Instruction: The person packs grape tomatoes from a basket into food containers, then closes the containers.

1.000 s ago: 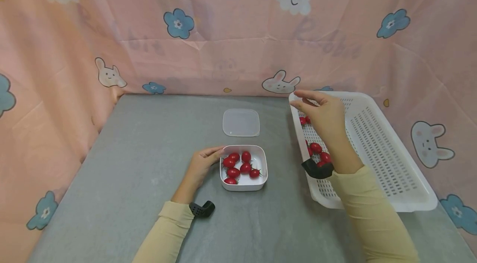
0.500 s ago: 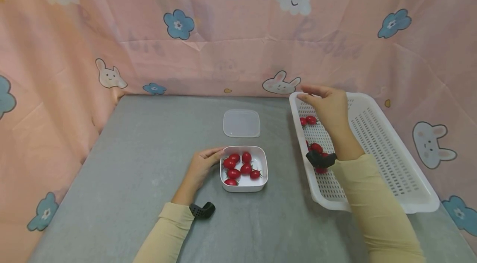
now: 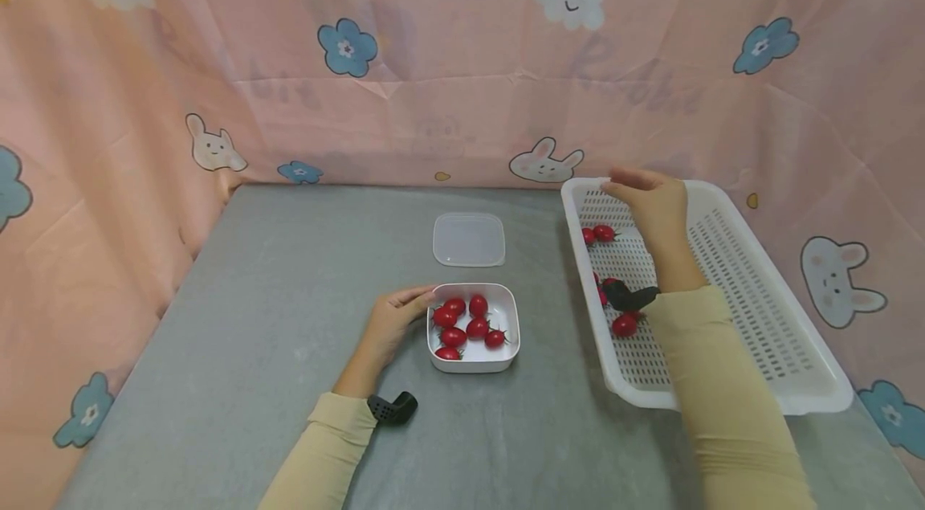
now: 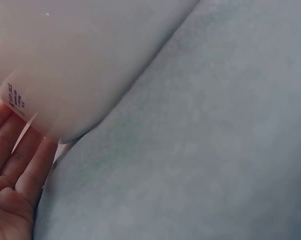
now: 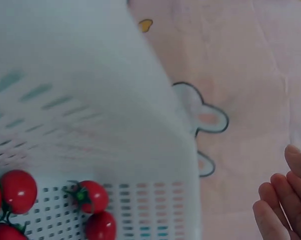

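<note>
In the head view my left hand (image 3: 390,325) rests at the left back corner of a small white plastic box (image 3: 473,366). Several cherry tomatoes (image 3: 453,336) lie inside this box. Nearly straight fingers (image 4: 33,155) touch the box's outer side in the left wrist view. My right hand (image 3: 654,209) hovers over the far left part of a white perforated basket (image 3: 766,317), its fingers loosely bent with nothing visible between them. Red tomatoes (image 5: 19,191) with green stems lie on the basket floor below, some hidden by the right wrist in the head view.
A translucent square lid (image 3: 469,239) lies flat on the grey table (image 3: 289,277) behind the small box. Pink printed cloth (image 3: 433,92) hangs along the back and sides. The basket's raised rim (image 3: 587,309) borders the right side of the table.
Over the basket, my right hand has shifted to the right and slightly away, uncovering two tomatoes near the far left. The left hand and the small box stay put.
</note>
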{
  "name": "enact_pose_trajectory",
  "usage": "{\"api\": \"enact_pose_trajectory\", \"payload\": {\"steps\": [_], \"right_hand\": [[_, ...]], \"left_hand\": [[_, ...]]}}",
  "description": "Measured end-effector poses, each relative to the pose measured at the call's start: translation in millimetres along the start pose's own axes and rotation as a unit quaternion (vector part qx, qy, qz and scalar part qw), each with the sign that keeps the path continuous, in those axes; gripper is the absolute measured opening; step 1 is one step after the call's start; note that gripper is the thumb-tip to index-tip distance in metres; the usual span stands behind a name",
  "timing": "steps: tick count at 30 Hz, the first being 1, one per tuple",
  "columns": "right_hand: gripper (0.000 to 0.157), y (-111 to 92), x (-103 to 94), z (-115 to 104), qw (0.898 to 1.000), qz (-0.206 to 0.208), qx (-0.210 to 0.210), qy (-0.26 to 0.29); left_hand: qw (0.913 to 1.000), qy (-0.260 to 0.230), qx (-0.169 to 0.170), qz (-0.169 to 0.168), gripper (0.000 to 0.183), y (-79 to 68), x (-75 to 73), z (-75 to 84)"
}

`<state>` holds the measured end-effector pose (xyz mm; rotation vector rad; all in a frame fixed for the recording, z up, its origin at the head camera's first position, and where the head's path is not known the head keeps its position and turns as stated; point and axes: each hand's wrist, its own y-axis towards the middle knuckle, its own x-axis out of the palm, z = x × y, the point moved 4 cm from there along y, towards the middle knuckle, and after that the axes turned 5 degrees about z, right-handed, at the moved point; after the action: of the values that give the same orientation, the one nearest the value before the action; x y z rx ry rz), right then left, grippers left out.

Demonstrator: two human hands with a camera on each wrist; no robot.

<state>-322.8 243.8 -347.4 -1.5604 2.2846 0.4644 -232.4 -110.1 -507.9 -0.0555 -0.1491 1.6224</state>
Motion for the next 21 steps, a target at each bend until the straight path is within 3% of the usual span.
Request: {"api": "enact_pose_trajectory", "payload": {"steps": [21], "right_hand": [[0.052,21,2.9,54,0.995,-0.037,0.087,-0.016]], "left_hand": [[1.0,0.001,0.008,-0.001,0.031,-1.3,1.1,2.1]]}}
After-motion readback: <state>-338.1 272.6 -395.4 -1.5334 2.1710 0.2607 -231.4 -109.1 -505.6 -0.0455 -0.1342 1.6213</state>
